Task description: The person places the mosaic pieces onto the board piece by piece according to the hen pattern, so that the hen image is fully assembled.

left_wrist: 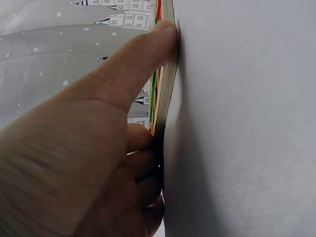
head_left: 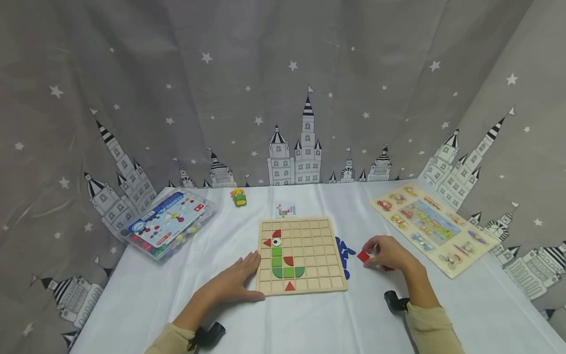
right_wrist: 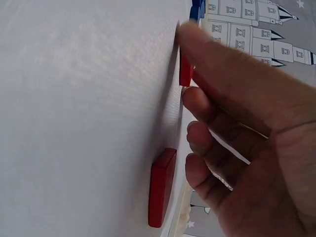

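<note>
A wooden grid board point(head_left: 318, 255) lies on the table, with red, green and white shape pieces set out like a bird, including a green square point(head_left: 276, 251) and a red triangle point(head_left: 289, 286). My left hand point(head_left: 234, 280) rests at the board's lower left corner, its thumb point(left_wrist: 160, 42) against the edge and fingers along the side. To the right of the board, my right hand point(head_left: 386, 253) pinches a red square piece point(head_left: 363, 256) between thumb and forefinger, at table level. Another red piece point(right_wrist: 162, 190) lies under that hand. Blue pieces point(head_left: 343, 253) lie along the board's right edge.
A small picture card point(head_left: 285, 210) lies behind the board, with a green and yellow toy figure point(head_left: 239, 197) to its left. A clear plastic case point(head_left: 172, 223) of colourful pieces stands at left. At right lies a vehicle picture puzzle point(head_left: 431, 221). A castle-print curtain hangs behind.
</note>
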Tool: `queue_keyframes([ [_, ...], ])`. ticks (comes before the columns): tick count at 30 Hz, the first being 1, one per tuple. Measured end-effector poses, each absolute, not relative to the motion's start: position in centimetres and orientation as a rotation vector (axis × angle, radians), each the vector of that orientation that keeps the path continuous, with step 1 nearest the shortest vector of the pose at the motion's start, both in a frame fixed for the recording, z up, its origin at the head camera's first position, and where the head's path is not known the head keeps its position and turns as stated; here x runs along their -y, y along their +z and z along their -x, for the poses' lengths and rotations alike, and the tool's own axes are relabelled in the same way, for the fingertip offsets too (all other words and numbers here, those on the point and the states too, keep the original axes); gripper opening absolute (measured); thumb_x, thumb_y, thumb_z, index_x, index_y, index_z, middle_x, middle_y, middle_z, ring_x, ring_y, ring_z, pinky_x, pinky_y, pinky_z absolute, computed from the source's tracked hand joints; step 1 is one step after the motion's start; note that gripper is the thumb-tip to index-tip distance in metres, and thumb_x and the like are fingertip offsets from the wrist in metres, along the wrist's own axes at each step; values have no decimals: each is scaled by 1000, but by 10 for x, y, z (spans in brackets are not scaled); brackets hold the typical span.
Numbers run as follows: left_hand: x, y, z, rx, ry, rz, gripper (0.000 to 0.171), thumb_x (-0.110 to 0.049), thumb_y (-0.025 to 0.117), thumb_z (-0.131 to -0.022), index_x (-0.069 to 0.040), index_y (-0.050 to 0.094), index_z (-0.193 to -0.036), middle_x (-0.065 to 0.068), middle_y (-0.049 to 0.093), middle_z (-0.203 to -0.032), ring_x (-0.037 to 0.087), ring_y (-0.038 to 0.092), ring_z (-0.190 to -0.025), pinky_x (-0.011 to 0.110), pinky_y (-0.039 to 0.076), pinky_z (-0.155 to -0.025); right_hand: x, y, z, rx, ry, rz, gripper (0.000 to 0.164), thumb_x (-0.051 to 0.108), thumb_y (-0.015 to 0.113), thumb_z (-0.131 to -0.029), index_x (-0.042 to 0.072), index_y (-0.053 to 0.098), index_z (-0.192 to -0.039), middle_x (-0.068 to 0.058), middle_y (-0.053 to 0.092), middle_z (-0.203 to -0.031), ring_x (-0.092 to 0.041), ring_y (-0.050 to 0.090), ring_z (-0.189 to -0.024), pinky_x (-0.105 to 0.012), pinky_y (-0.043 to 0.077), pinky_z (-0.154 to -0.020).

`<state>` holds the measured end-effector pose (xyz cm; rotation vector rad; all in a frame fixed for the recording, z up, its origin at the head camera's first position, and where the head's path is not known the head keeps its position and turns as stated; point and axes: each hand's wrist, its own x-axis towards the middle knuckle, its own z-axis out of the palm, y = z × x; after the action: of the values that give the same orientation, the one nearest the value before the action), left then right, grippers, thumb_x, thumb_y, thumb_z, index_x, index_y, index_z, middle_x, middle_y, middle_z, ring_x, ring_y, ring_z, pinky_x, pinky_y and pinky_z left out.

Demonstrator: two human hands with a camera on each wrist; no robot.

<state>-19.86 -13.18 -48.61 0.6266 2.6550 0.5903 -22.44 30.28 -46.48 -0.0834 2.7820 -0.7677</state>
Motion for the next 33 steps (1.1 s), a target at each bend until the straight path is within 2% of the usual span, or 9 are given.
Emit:
queue_keyframes([
  [8, 133, -486, 195, -2645, 587, -600, 112, -67, 72, -72, -9, 25, -155, 9, 21, -163, 27, 19, -152, 46, 22, -124, -300, -468, 222, -2800, -776, 125, 34, 15, 82, -75, 11, 73, -107, -3, 64, -91, -18, 52, -82, -28, 47, -70],
  [12, 134, -485, 195, -2655, 580, -606, 111, -67, 72, -72, -9, 24, -155, 8, 21, -163, 26, 19, -152, 45, 22, -124, -299, -467, 223, -2814, -780, 151, 35, 18, 82, -75, 10, 73, -108, -3, 63, -89, -18, 52, -81, -27, 45, -68],
  [21, 133, -484, 196, -2653, 589, -644, 112, -66, 72, -73, -7, 23, -155, 10, 21, -163, 28, 19, -152, 45, 20, -125, -303, -469, 226, -2797, -785, 85, 34, 16, 81, -75, 10, 73, -108, -4, 65, -96, -20, 54, -86, -33, 51, -77],
  [33, 133, -485, 197, -2662, 589, -638, 111, -66, 73, -73, -8, 24, -155, 9, 21, -163, 26, 19, -152, 44, 21, -125, -299, -464, 228, -2805, -791, 85, 36, 16, 81, -76, 9, 73, -109, -4, 65, -93, -19, 53, -83, -29, 48, -71],
])
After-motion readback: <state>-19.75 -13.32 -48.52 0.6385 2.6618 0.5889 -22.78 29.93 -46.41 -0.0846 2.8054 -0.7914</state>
